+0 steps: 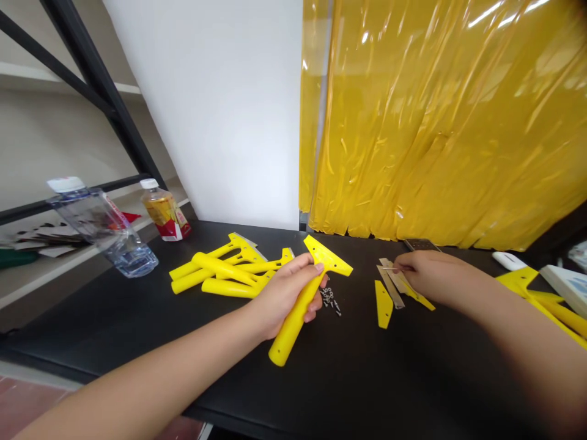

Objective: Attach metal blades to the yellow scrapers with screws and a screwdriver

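A person's bare arms reach over a black tabletop [358,379]. The left hand [285,294] is wrapped around a yellow scraper handle [292,327], near the middle of the view. Its round grip slants down toward the viewer, and its wide, flat head points up and away, with small holes in it.

The right hand [435,276], farther right, has its fingers curled together over some thin flat strips [391,287]; whether it is pinching one is too small to tell. A yellow plate [384,305] with slanted ends lies just left of the strips, and another yellow piece [425,301] shows beneath that hand.

Small metal screws [331,299] are scattered just right of the left hand. To the left, more yellow handles [220,278] lie in an overlapping group, some with a metal edge at the head. Other yellow tools [523,282] lie at the far right, partly behind the right forearm, near a small white object [508,261].

At the left stand a large clear bottle [110,229] and a smaller drink bottle [165,211], both white-capped. Behind rise a white panel [220,104] and shiny yellow plastic sheeting [440,122].
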`<state>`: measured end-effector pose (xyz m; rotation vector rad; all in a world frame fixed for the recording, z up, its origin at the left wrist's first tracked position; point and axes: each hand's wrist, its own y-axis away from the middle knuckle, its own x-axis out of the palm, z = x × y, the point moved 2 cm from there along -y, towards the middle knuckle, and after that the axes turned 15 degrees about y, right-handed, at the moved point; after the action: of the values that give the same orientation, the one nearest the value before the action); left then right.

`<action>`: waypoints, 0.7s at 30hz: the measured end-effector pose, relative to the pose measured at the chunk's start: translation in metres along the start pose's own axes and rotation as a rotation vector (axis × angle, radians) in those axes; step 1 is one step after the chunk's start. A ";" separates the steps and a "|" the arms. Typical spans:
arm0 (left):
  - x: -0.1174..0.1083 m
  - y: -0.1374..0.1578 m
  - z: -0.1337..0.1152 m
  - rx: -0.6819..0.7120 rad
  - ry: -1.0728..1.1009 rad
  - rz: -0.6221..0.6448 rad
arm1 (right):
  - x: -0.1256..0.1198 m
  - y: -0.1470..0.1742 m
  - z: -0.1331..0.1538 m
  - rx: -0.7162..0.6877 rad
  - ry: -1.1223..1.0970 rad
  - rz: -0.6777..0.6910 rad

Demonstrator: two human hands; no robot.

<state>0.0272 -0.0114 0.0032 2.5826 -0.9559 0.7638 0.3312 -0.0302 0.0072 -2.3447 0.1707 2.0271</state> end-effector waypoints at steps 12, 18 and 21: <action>0.006 0.005 -0.003 0.061 -0.156 -0.066 | 0.010 0.020 0.044 -0.091 0.088 -0.043; 0.007 0.005 -0.001 0.046 -0.183 -0.066 | 0.014 0.017 0.039 -0.034 0.165 -0.028; 0.006 0.005 -0.001 0.051 -0.181 -0.078 | 0.012 0.016 0.048 -0.129 0.122 -0.029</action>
<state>0.0274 -0.0181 0.0083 2.7534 -0.8892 0.5481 0.2835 -0.0421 -0.0109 -2.5329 0.0092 1.9389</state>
